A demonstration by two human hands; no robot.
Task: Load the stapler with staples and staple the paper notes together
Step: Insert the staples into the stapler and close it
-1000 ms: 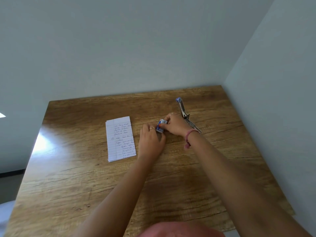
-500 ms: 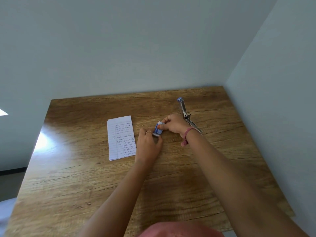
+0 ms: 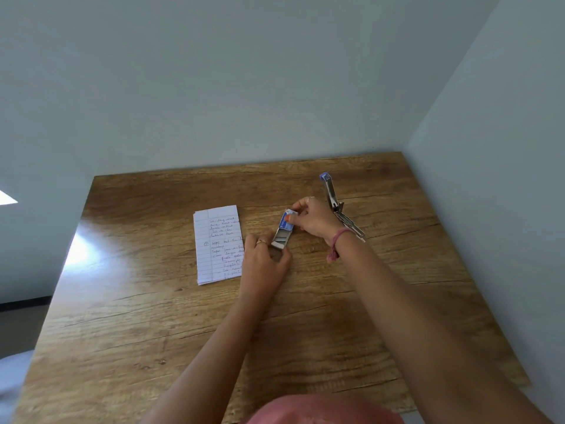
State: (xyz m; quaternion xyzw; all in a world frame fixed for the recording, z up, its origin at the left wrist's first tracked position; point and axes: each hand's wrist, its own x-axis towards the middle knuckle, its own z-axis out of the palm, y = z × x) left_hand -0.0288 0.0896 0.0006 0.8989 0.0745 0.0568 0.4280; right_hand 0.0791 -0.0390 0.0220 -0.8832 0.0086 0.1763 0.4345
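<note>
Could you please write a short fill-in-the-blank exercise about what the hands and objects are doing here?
1. The right hand pinches the blue sleeve of the ____ box.
2. The left hand holds the box's inner tray, slid partly ____.
3. The stapler lies ____ on the table.
4. The notes carry ____ text.

Missing: staple; out; open; handwritten

One stapler [image 3: 331,194], one staple box [image 3: 284,231], one paper stack [image 3: 217,243], two hands, one table [image 3: 153,316].
</note>
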